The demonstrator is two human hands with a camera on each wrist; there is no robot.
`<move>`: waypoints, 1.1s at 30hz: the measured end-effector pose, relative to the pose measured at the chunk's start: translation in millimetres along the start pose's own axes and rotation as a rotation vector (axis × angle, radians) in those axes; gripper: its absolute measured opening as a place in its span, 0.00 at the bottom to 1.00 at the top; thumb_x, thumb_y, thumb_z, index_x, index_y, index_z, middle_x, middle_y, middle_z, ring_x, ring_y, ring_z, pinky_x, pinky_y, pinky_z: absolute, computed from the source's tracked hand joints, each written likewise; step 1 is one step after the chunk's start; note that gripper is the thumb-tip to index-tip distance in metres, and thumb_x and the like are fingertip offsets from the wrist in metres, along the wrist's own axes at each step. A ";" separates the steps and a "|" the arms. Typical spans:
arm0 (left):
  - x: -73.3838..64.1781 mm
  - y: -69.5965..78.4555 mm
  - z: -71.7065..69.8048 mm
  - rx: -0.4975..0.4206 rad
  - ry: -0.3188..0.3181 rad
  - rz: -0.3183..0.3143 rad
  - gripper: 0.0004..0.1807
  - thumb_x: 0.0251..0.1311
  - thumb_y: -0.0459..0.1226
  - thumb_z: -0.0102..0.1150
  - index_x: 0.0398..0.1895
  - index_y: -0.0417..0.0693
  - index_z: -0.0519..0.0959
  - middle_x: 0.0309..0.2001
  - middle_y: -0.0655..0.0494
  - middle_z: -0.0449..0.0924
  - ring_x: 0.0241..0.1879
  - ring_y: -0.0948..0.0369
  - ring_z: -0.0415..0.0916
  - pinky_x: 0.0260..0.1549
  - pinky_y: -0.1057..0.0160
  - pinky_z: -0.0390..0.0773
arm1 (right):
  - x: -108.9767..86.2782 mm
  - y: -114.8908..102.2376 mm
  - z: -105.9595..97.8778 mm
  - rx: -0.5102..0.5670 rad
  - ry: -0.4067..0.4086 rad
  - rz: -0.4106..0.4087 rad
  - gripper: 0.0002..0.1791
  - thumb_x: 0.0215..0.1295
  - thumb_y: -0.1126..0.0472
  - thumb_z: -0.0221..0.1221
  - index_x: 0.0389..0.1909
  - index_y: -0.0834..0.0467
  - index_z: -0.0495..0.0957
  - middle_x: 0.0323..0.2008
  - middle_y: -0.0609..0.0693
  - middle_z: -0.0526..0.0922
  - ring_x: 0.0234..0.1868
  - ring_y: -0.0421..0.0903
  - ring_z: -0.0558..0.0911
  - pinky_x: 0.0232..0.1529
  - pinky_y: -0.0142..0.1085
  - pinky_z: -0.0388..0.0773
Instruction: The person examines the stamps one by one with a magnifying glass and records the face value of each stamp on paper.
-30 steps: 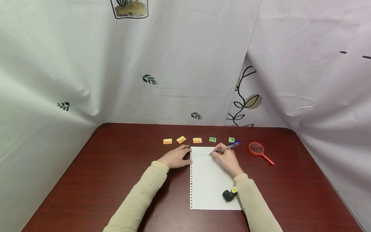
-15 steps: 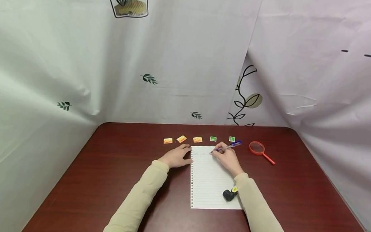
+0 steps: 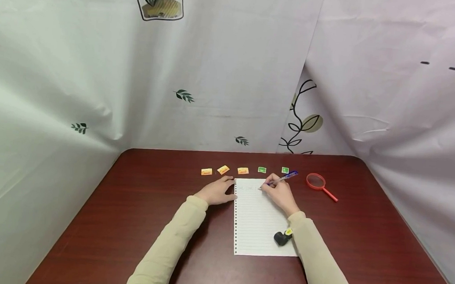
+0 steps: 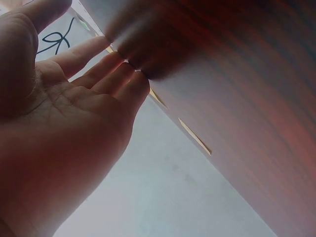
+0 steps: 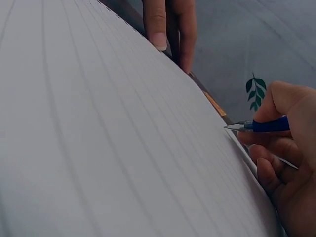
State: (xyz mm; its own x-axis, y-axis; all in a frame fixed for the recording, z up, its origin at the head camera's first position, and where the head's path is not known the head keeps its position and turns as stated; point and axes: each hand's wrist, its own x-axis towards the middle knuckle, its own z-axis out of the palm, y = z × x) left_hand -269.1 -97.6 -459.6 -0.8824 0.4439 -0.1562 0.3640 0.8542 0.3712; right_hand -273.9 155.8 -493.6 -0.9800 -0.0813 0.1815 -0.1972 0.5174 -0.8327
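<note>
A sheet of lined paper (image 3: 251,225) with punched holes down its left edge lies on the table, faint writing along its top line. My right hand (image 3: 281,196) pinches a blue pen (image 5: 269,125) between thumb and fingers, its tip at the paper near the top. Beside the paper's upper left edge rests my left hand (image 3: 216,192), thumb and fingertips at that edge. Its fingers extend fairly straight in the left wrist view, where the palm (image 4: 69,108) shows and nothing is held.
Beyond the paper runs a row of small orange cards (image 3: 243,171) and green cards (image 3: 262,170). A red magnifying glass (image 3: 316,181) lies to the right. A small black object (image 3: 282,238) with a yellow part sits on the paper by the right sleeve. White printed cloth (image 3: 216,71) surrounds the table (image 3: 135,214).
The pen tip and right hand have shifted very slightly rightward along the top line. The left hand stays at the paper's edge. The whole view has drifted a little.
</note>
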 end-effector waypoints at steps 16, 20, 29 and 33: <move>1.5 -2.3 0.4 -0.005 -0.006 0.005 0.36 0.69 0.51 0.59 0.75 0.42 0.65 0.77 0.45 0.57 0.73 0.50 0.62 0.65 0.50 0.69 | 1.5 1.5 -1.9 0.011 0.025 0.002 0.04 0.60 0.63 0.61 0.33 0.55 0.75 0.18 0.44 0.69 0.23 0.43 0.67 0.28 0.35 0.61; 1.1 -1.9 0.2 -0.005 -0.008 -0.001 0.37 0.70 0.51 0.59 0.75 0.42 0.65 0.77 0.45 0.56 0.73 0.50 0.62 0.65 0.51 0.69 | 2.3 1.3 -1.9 0.000 0.008 -0.005 0.04 0.61 0.63 0.62 0.34 0.55 0.76 0.18 0.43 0.69 0.23 0.42 0.66 0.29 0.35 0.61; 1.5 -1.0 0.1 -0.011 -0.014 0.011 0.36 0.70 0.51 0.58 0.75 0.42 0.65 0.77 0.45 0.56 0.73 0.50 0.62 0.65 0.51 0.69 | 1.8 0.9 -5.8 -0.002 0.038 0.051 0.04 0.61 0.60 0.62 0.35 0.54 0.77 0.20 0.45 0.73 0.26 0.44 0.68 0.32 0.37 0.62; 1.3 -0.9 0.0 -0.016 -0.012 0.005 0.36 0.70 0.51 0.59 0.75 0.42 0.65 0.77 0.45 0.56 0.73 0.50 0.62 0.65 0.50 0.68 | 2.2 1.9 -6.7 0.010 0.011 0.053 0.04 0.61 0.61 0.62 0.35 0.54 0.77 0.22 0.46 0.75 0.27 0.44 0.68 0.32 0.37 0.63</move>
State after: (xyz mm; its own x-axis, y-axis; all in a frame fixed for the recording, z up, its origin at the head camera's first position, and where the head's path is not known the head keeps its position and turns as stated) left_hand -270.6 -97.8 -460.1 -0.8768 0.4516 -0.1652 0.3638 0.8476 0.3862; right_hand -276.2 162.3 -491.3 -0.9888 -0.0444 0.1423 -0.1448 0.5122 -0.8466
